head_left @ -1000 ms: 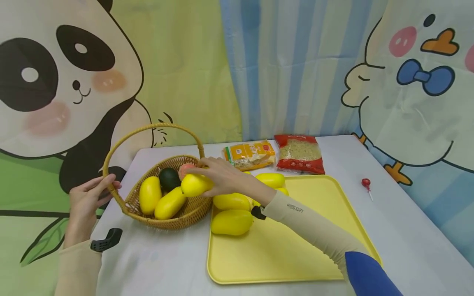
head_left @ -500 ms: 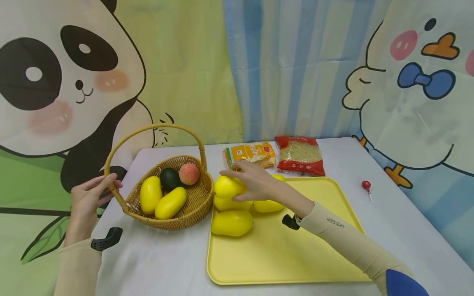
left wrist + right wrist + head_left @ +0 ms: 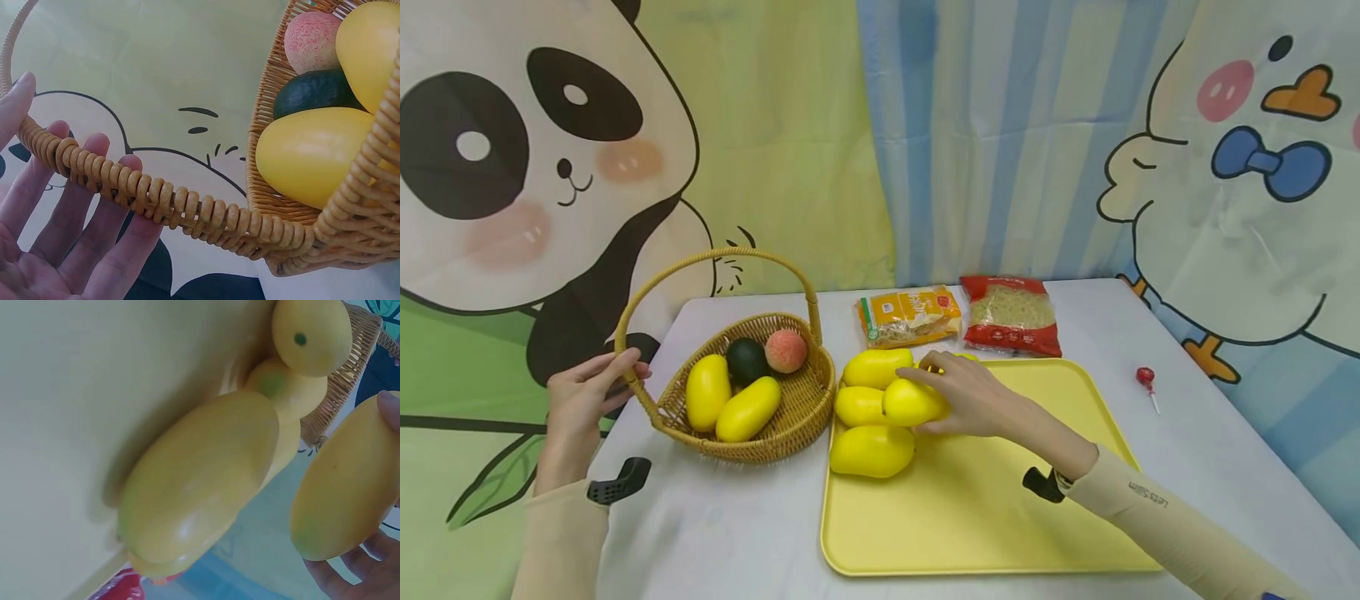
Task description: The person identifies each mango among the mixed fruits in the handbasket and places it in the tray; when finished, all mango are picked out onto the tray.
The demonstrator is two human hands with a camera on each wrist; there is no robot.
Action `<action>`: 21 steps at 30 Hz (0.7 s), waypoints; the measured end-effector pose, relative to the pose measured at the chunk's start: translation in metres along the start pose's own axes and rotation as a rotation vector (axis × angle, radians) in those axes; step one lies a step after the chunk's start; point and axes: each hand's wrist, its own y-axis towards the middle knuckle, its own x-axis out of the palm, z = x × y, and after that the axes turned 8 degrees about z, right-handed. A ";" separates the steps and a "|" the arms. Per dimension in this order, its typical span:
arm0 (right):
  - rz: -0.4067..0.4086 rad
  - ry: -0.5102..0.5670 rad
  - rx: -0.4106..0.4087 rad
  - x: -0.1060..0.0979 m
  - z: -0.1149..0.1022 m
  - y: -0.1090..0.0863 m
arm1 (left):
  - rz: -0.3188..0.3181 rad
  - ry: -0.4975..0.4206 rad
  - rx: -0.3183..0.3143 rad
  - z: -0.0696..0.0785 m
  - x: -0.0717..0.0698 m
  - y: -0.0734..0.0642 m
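Head view: your right hand [image 3: 973,398] has carried one mango [image 3: 913,402] from basket [image 3: 790,421] to tray [image 3: 992,517], fingers curled around it; left hand [image 3: 583,398] steadies the handle [image 3: 625,333].

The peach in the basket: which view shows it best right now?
The left wrist view: the peach fills the top, close and sharp, beside the avocado. The head view shows it whole but small. The right wrist view misses it.
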 end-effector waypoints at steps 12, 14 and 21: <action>0.013 -0.059 0.048 0.004 0.002 -0.039 | -0.001 -0.009 0.005 0.004 0.002 -0.003; 0.006 -0.068 0.058 0.005 0.003 -0.043 | 0.002 -0.012 0.004 0.003 0.002 -0.003; -0.040 -0.050 0.083 0.011 0.004 -0.053 | 0.016 0.011 -0.005 0.001 0.002 -0.002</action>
